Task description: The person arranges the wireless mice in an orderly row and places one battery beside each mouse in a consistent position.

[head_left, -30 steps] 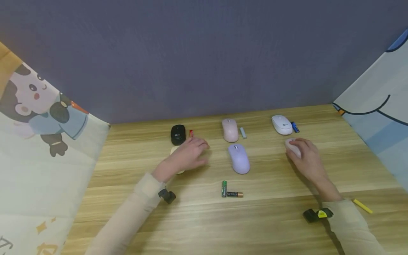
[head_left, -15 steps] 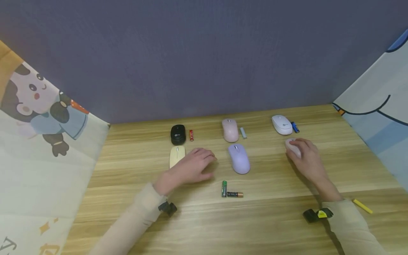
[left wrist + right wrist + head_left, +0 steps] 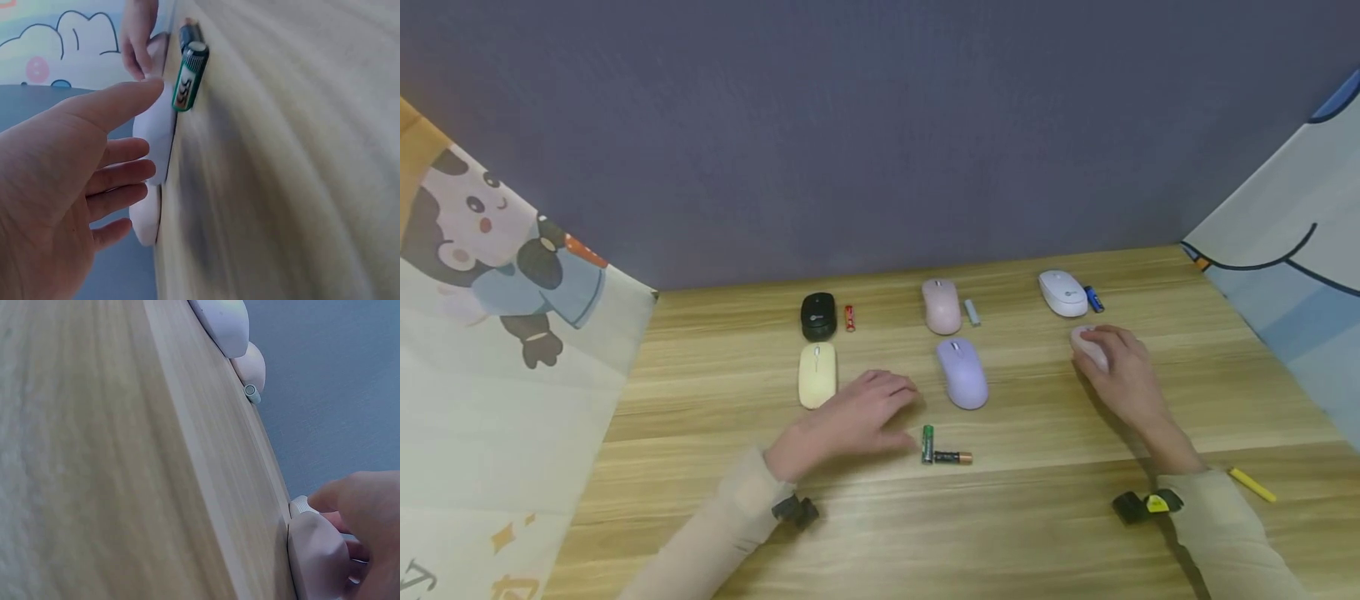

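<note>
My left hand [image 3: 861,417] hovers palm down over the table, fingers loosely spread and holding nothing. Close to its thumb lie a green battery [image 3: 928,444] and a black battery with a copper end [image 3: 953,457], almost at a right angle. The left wrist view has the green battery [image 3: 190,78] just beyond the thumb tip. A yellow mouse [image 3: 817,375] is left of that hand, a lavender mouse [image 3: 962,373] to its right. Over on the right, my right hand [image 3: 1123,375] grips a pale pink mouse [image 3: 1088,346] by its sides, covering part of it.
Along the back stand a black mouse [image 3: 818,317] beside a red battery [image 3: 850,318], a pink mouse [image 3: 942,307] by a light blue battery [image 3: 972,312], and a white mouse [image 3: 1063,293] by a blue battery [image 3: 1094,299]. A yellow stick [image 3: 1252,485] lies near the right sleeve.
My left hand has moved from beside the red battery toward the front and right, uncovering the yellow mouse and nearing the green battery. The right hand has stayed on the pale pink mouse.
</note>
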### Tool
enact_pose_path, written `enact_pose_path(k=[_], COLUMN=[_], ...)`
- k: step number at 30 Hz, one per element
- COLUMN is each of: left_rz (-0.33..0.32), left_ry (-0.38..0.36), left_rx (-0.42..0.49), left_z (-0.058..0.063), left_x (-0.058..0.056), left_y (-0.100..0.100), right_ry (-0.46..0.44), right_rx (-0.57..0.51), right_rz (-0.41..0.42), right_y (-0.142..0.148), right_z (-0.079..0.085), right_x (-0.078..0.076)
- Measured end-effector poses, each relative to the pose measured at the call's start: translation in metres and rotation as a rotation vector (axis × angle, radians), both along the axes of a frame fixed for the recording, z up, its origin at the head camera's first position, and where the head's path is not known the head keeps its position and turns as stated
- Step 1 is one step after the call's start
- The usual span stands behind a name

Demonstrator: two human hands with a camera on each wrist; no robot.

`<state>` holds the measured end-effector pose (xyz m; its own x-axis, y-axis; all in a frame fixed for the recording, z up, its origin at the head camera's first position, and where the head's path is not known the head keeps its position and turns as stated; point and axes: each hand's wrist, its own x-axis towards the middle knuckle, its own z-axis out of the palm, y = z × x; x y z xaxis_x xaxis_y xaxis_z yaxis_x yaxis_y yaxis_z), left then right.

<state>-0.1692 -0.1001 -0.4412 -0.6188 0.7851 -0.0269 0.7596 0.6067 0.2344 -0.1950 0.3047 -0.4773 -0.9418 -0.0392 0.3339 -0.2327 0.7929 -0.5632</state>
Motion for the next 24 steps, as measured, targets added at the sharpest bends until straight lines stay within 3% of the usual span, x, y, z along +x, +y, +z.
enact_pose_path(k=[9,24], left_rz=[-0.034,-0.009], left_ry=[0.046,0.094], left_rx=[-0.009,-0.004], left_z=[-0.008,-0.024], left_x=[0.012,0.021], left_y=[0.005,0.013], right_ry=[0.022,0.017], right_rx=[-0.008,-0.008], right_rz=[-0.002,-0.007], right_y=[-0.001,0.0], right_z=[-0.001,-0.004], right_x=[0.0,-0.001])
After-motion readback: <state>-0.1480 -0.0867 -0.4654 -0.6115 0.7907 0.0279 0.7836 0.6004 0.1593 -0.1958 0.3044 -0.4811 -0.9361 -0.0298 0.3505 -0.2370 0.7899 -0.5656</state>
